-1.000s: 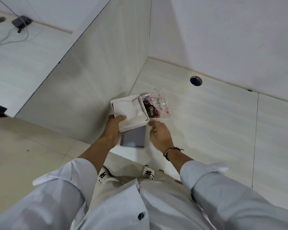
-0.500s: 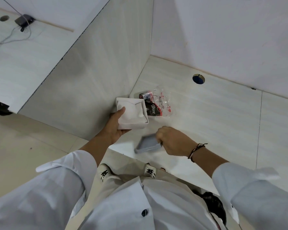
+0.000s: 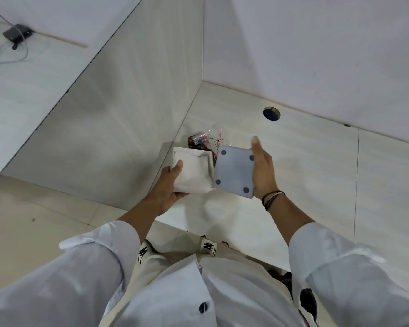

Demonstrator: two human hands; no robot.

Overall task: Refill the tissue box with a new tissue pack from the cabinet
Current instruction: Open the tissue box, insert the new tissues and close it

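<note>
My left hand (image 3: 168, 187) grips a white square tissue box (image 3: 194, 172) from below, thumb on its near edge; white tissue fills its open side. My right hand (image 3: 263, 172) holds a grey square panel (image 3: 234, 174) with small round feet at its corners, tilted up and touching the box's right edge. The fingers of that hand run along the panel's right side, partly spread. Both are held above the white desk (image 3: 305, 185), just in front of its left corner.
A clear wrapper with red and dark print (image 3: 204, 141) lies in the desk corner behind the box. A round cable hole (image 3: 271, 113) sits near the back wall. A side partition (image 3: 128, 114) rises to the left; a dark adapter with cables (image 3: 15, 35) lies far left.
My right hand lifted the grey panel from low near the desk edge and turned it feet-up beside the box. The left hand shifted the box slightly right.
</note>
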